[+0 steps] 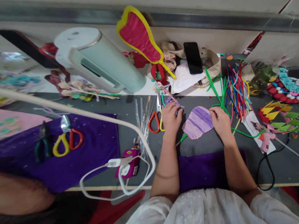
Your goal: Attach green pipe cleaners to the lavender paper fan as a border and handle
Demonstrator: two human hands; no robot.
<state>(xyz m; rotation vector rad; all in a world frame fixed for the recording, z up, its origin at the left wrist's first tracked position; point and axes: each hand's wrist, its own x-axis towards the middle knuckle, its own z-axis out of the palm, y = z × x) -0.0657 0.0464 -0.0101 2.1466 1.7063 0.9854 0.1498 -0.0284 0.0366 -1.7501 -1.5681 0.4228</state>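
A leaf-shaped piece striped in light and dark purple (198,123) lies on the grey table between my hands, with a green stem at its lower left. At its right edge, my right hand (219,119) has its thumb and fingers closed on the piece. My left hand (171,115) is left of the piece with its fingers apart, over some small purple strips (175,102). Scissors with red and yellow handles (158,116) lie just left of my left hand.
A pink glue gun (266,140), bundled pipe cleaners (237,90) and green ones are at right. A phone (192,58) rests on a bag behind. At left are a white cable (112,119), pliers (43,143), more scissors (66,137) and another person's limb.
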